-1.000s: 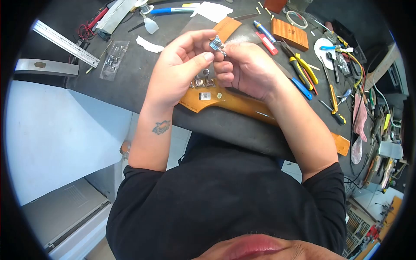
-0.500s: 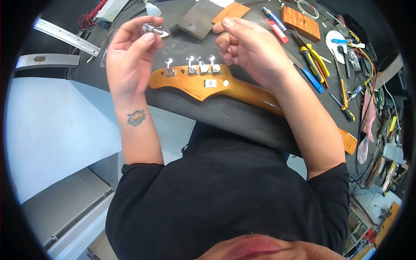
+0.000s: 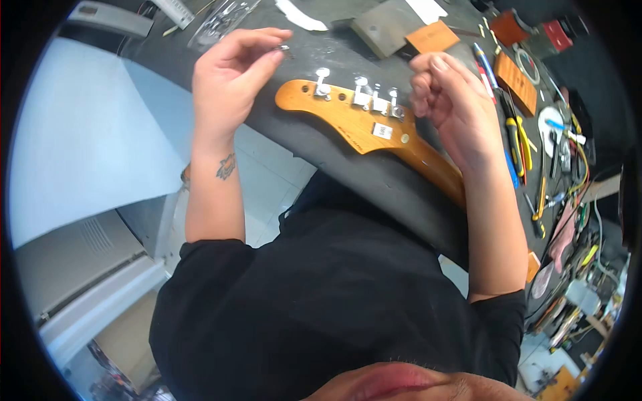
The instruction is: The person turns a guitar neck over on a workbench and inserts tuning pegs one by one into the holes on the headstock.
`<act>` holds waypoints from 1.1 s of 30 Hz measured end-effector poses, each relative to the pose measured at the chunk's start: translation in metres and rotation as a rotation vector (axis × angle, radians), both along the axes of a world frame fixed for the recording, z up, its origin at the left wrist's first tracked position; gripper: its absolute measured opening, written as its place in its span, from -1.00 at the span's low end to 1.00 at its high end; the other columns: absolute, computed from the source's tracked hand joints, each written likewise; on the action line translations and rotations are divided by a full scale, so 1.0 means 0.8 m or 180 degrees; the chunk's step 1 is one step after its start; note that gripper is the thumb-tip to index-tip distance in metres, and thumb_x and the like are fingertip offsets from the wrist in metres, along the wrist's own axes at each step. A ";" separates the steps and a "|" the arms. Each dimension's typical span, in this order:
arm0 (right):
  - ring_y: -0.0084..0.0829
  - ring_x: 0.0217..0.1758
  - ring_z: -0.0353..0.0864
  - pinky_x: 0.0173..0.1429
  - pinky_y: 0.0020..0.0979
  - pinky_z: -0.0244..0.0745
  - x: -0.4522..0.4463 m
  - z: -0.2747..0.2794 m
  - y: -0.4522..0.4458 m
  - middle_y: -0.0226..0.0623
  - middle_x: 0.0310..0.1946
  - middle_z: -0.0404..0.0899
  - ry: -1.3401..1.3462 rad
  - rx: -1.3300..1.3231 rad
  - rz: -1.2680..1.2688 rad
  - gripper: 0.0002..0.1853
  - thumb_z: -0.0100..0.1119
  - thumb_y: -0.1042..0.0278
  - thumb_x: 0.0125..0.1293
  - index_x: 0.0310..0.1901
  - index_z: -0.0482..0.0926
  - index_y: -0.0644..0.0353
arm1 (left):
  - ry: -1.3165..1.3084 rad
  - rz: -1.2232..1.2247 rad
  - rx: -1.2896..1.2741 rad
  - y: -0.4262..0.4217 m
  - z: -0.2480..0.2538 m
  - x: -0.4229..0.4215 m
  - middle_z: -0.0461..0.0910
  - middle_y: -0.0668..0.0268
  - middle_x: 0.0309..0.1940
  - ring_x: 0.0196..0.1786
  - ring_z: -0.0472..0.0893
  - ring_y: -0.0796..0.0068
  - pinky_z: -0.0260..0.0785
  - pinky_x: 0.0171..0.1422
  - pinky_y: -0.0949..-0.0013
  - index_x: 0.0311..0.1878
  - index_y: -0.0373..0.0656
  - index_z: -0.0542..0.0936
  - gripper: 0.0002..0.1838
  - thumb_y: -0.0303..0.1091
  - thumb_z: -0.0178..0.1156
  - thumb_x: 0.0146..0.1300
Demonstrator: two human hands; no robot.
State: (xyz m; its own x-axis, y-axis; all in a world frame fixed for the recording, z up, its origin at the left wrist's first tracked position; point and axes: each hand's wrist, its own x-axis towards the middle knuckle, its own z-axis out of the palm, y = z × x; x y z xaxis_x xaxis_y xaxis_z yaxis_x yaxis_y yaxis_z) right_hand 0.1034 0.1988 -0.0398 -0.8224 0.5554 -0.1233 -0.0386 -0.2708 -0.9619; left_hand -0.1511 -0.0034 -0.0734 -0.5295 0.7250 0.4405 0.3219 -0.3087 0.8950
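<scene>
Between the thumb and fingers of my left hand (image 3: pixel 231 83) is a small metal tuner (image 3: pixel 284 49), mostly hidden by the fingertips. A wooden guitar headstock (image 3: pixel 354 130) lies on the dark bench, its neck running down to the right under my right forearm. Several chrome tuning pegs (image 3: pixel 362 99) stand along its upper edge, and two holes there have no peg. My right hand (image 3: pixel 455 100) hovers just right of the headstock, fingers curled and thumb against them; whatever it might hold is too small to make out.
A metal block (image 3: pixel 384 28) and an orange-brown piece (image 3: pixel 433 37) lie beyond the headstock. Pliers (image 3: pixel 524 144), screwdrivers and a wooden block (image 3: pixel 517 83) are at the right. A plastic bag of parts (image 3: pixel 224 23) lies at the upper left.
My hands have parted; the tuner stays in my left hand, which moved away to the left. The view has turned, and the headstock shows fully.
</scene>
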 end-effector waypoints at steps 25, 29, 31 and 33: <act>-0.74 -0.21 0.48 -0.09 -0.54 0.45 -0.001 -0.015 -0.011 -0.59 -0.26 0.60 -0.0182 0.1541 -0.0065 -0.78 0.31 0.22 0.67 0.01 0.65 0.23 | 0.2454 -0.0468 -0.0193 0.022 0.014 0.041 0.85 0.42 -0.12 0.01 0.69 0.25 0.58 0.13 0.20 -0.20 -0.13 0.83 -0.80 -0.58 0.50 0.08; -0.75 -0.20 0.48 -0.09 -0.55 0.44 -0.001 -0.017 -0.011 -0.59 -0.26 0.60 -0.0188 0.1602 -0.0041 -0.78 0.30 0.23 0.67 0.00 0.64 0.24 | 0.2400 -0.0587 -0.0339 0.023 0.010 0.040 0.82 0.43 -0.13 -0.04 0.63 0.25 0.55 0.13 0.20 -0.17 -0.13 0.84 -0.79 -0.57 0.50 0.09; -0.75 -0.19 0.49 -0.08 -0.55 0.44 0.000 -0.016 -0.011 -0.59 -0.26 0.60 -0.0213 0.1636 -0.0047 -0.78 0.30 0.23 0.67 0.00 0.64 0.25 | 0.2503 -0.0561 -0.0347 0.022 0.015 0.043 0.82 0.43 -0.13 -0.03 0.63 0.25 0.54 0.16 0.22 -0.17 -0.13 0.84 -0.78 -0.57 0.50 0.09; -0.74 -0.19 0.49 -0.08 -0.55 0.44 -0.001 -0.014 -0.012 -0.58 -0.26 0.60 -0.0212 0.1709 -0.0060 -0.78 0.30 0.24 0.67 0.00 0.63 0.25 | 0.2565 -0.0579 -0.0373 0.021 0.019 0.045 0.81 0.43 -0.12 -0.02 0.63 0.25 0.52 0.18 0.23 -0.17 -0.13 0.84 -0.78 -0.58 0.50 0.09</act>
State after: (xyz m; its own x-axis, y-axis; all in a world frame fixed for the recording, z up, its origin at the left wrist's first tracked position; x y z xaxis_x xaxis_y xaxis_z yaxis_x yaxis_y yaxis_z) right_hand 0.1025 0.1888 -0.0512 -0.8119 0.5691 0.1304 0.0271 0.2598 -0.9653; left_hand -0.1151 0.0134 -0.0584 0.0455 0.8335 0.5507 0.8316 -0.3370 0.4414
